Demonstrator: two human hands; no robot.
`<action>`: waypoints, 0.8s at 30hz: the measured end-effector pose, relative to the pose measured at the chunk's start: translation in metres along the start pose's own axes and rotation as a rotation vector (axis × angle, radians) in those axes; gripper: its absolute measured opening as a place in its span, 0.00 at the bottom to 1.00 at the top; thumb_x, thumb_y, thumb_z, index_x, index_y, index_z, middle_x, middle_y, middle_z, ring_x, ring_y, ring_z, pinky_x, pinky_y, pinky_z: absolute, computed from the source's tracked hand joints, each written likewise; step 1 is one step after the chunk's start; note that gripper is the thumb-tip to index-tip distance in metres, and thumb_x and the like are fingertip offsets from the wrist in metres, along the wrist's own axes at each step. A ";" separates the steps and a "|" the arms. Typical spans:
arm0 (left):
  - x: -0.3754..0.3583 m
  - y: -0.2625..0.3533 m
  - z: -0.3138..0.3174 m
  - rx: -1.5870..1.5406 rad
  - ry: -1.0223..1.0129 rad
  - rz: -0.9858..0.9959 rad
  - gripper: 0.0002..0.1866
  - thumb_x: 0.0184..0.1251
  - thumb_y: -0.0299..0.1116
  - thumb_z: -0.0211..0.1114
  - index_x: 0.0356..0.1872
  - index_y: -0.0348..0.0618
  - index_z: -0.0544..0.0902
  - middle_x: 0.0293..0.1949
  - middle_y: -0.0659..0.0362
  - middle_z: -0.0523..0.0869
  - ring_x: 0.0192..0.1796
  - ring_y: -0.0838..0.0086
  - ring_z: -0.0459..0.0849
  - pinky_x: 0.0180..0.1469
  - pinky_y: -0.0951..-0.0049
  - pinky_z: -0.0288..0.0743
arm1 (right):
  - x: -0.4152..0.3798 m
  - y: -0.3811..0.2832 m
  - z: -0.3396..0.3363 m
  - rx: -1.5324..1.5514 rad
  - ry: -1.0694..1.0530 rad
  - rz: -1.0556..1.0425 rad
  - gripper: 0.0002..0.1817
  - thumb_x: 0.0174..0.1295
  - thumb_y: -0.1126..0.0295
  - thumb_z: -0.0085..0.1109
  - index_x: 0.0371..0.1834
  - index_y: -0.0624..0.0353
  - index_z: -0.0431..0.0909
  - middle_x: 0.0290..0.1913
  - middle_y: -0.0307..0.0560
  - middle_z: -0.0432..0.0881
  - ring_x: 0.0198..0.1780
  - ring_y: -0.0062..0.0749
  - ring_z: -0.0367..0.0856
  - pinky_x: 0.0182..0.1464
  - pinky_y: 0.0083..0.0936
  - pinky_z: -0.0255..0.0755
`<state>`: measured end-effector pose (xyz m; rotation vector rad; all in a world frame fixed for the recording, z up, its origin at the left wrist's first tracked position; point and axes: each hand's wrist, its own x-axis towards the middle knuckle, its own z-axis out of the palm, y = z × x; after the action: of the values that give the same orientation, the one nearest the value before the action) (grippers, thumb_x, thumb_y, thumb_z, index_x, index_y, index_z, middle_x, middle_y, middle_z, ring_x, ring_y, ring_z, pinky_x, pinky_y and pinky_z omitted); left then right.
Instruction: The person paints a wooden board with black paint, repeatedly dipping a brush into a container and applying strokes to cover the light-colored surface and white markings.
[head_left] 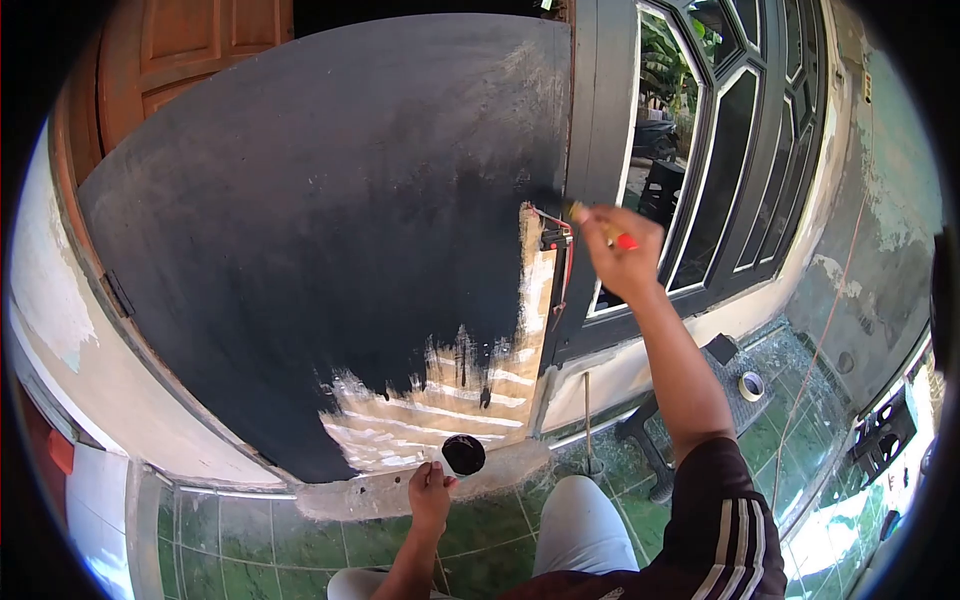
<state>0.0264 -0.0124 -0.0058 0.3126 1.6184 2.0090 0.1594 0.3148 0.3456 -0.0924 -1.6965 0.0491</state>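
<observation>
My right hand (622, 250) is closed around a paintbrush (579, 212) with a yellowish handle and a red end. Its dark bristles, somewhat blurred, are at the right edge of the door (330, 170), just above the lock (554, 239). Most of the door is coated black. A lower right patch (440, 415) shows bare tan wood with white streaks and ragged black brush marks. Low in front of that patch, my left hand (430, 495) grips a small white cup (448, 459) of black paint by its side.
Right of the door stands a dark grey window frame (600, 120) with white-edged panes. A dark stand (650, 445), a roll of tape (751, 386) and a thin upright stick (588, 420) are near the wall. Green tiles (490, 525) cover the floor.
</observation>
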 end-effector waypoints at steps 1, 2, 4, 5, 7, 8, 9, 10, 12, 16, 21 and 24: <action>-0.001 0.001 0.002 -0.003 0.000 -0.001 0.14 0.85 0.37 0.60 0.42 0.35 0.79 0.33 0.59 0.80 0.36 0.74 0.84 0.44 0.68 0.89 | 0.010 -0.003 -0.003 0.007 0.106 -0.002 0.07 0.68 0.71 0.73 0.37 0.65 0.89 0.29 0.53 0.89 0.26 0.38 0.89 0.31 0.28 0.78; -0.001 -0.001 0.003 0.003 -0.006 -0.005 0.13 0.85 0.37 0.60 0.43 0.35 0.79 0.33 0.59 0.80 0.36 0.74 0.84 0.45 0.68 0.89 | 0.019 -0.008 -0.005 0.017 0.151 0.006 0.07 0.68 0.72 0.73 0.38 0.66 0.88 0.29 0.52 0.89 0.27 0.37 0.89 0.31 0.27 0.78; 0.001 -0.005 0.001 0.020 -0.014 -0.017 0.13 0.85 0.37 0.61 0.44 0.34 0.79 0.33 0.58 0.80 0.36 0.73 0.84 0.45 0.68 0.89 | 0.025 -0.003 0.005 0.002 0.236 -0.068 0.07 0.69 0.72 0.73 0.38 0.66 0.89 0.29 0.53 0.89 0.27 0.36 0.88 0.32 0.27 0.78; 0.002 -0.007 0.002 0.016 -0.014 -0.015 0.13 0.85 0.37 0.61 0.44 0.34 0.79 0.33 0.58 0.80 0.36 0.73 0.84 0.45 0.67 0.89 | 0.017 0.004 0.008 -0.012 0.164 -0.084 0.07 0.68 0.72 0.73 0.38 0.66 0.89 0.29 0.53 0.89 0.27 0.35 0.88 0.32 0.26 0.78; 0.001 -0.007 0.001 0.015 -0.012 -0.009 0.13 0.85 0.37 0.61 0.45 0.34 0.80 0.33 0.58 0.80 0.36 0.73 0.84 0.45 0.67 0.89 | 0.001 0.011 0.015 -0.039 0.022 -0.110 0.07 0.68 0.71 0.74 0.38 0.65 0.89 0.29 0.53 0.89 0.27 0.34 0.88 0.33 0.26 0.79; 0.000 -0.006 0.001 0.003 -0.001 -0.016 0.13 0.85 0.36 0.60 0.45 0.34 0.80 0.33 0.58 0.80 0.36 0.73 0.84 0.46 0.67 0.89 | -0.006 0.014 0.012 -0.026 0.012 -0.059 0.07 0.68 0.71 0.74 0.38 0.65 0.89 0.29 0.53 0.89 0.28 0.33 0.88 0.33 0.25 0.79; -0.002 -0.004 0.002 -0.014 0.010 -0.020 0.13 0.85 0.36 0.60 0.46 0.34 0.80 0.33 0.58 0.80 0.35 0.73 0.84 0.46 0.66 0.89 | -0.007 0.009 0.004 -0.014 0.002 -0.012 0.08 0.68 0.71 0.74 0.38 0.65 0.90 0.29 0.52 0.89 0.28 0.31 0.88 0.34 0.25 0.79; -0.002 -0.004 0.003 -0.031 0.021 -0.026 0.13 0.85 0.36 0.60 0.46 0.34 0.80 0.33 0.58 0.80 0.35 0.73 0.84 0.46 0.66 0.89 | -0.005 0.004 -0.002 -0.002 -0.009 0.034 0.08 0.68 0.70 0.74 0.37 0.65 0.90 0.29 0.52 0.90 0.28 0.30 0.88 0.34 0.24 0.79; 0.000 -0.005 0.004 -0.024 0.018 -0.029 0.12 0.85 0.36 0.60 0.45 0.34 0.80 0.33 0.58 0.80 0.35 0.73 0.84 0.46 0.66 0.89 | 0.018 0.006 -0.007 0.081 0.229 0.143 0.09 0.68 0.70 0.74 0.40 0.66 0.91 0.29 0.47 0.91 0.29 0.22 0.87 0.35 0.21 0.78; 0.000 -0.008 0.001 0.003 0.012 -0.049 0.12 0.85 0.36 0.60 0.46 0.34 0.80 0.33 0.58 0.81 0.35 0.73 0.84 0.47 0.65 0.89 | 0.051 0.026 0.014 0.175 0.364 0.120 0.10 0.70 0.68 0.73 0.42 0.67 0.90 0.29 0.46 0.90 0.30 0.21 0.86 0.34 0.19 0.77; 0.000 -0.007 -0.001 -0.003 0.008 -0.042 0.12 0.86 0.36 0.59 0.45 0.36 0.81 0.33 0.59 0.81 0.35 0.73 0.84 0.46 0.67 0.88 | -0.005 0.035 0.019 0.031 0.156 0.136 0.12 0.72 0.66 0.73 0.42 0.68 0.90 0.29 0.44 0.90 0.31 0.20 0.86 0.35 0.20 0.77; 0.000 -0.011 -0.006 0.000 -0.001 -0.029 0.12 0.86 0.36 0.59 0.44 0.36 0.82 0.33 0.59 0.81 0.35 0.74 0.84 0.46 0.67 0.88 | -0.007 0.031 0.004 0.264 0.209 0.409 0.15 0.73 0.63 0.72 0.42 0.69 0.90 0.29 0.44 0.89 0.33 0.21 0.87 0.37 0.21 0.79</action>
<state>0.0268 -0.0157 -0.0178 0.2881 1.6128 1.9872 0.1571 0.3447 0.3358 -0.2371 -1.4266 0.5493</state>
